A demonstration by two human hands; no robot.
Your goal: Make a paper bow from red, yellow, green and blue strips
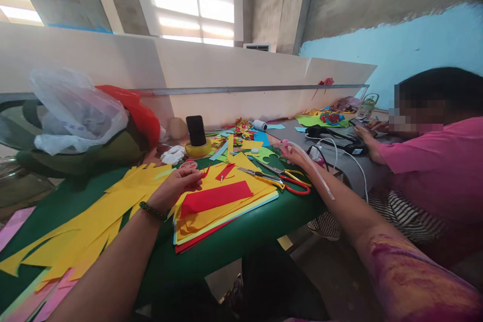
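Note:
My left hand point(188, 180) is closed in a pinch around a small red paper strip point(206, 171), above a stack of yellow sheets point(226, 211). A wider red piece point(217, 198) lies on that stack. Farther right, my right hand point(292, 155) is wrapped round a pink glue gun point(286, 147), mostly hidden by the fingers. A long clear glue stick point(313, 168) runs back from it over my forearm. Between my hands lie a utility knife point(260, 175) and scissors with red handles point(296, 188). Beyond them, a small red scrap point(225, 171) rests on the yellow sheets.
A phone point(196, 131) stands upright on a yellow tape roll point(198, 149). Yellow strips point(109, 211) cover the left, before a bag point(94, 156) with plastic on top. White cables point(362, 166) hang right, by a person in pink point(433, 166) holding a phone.

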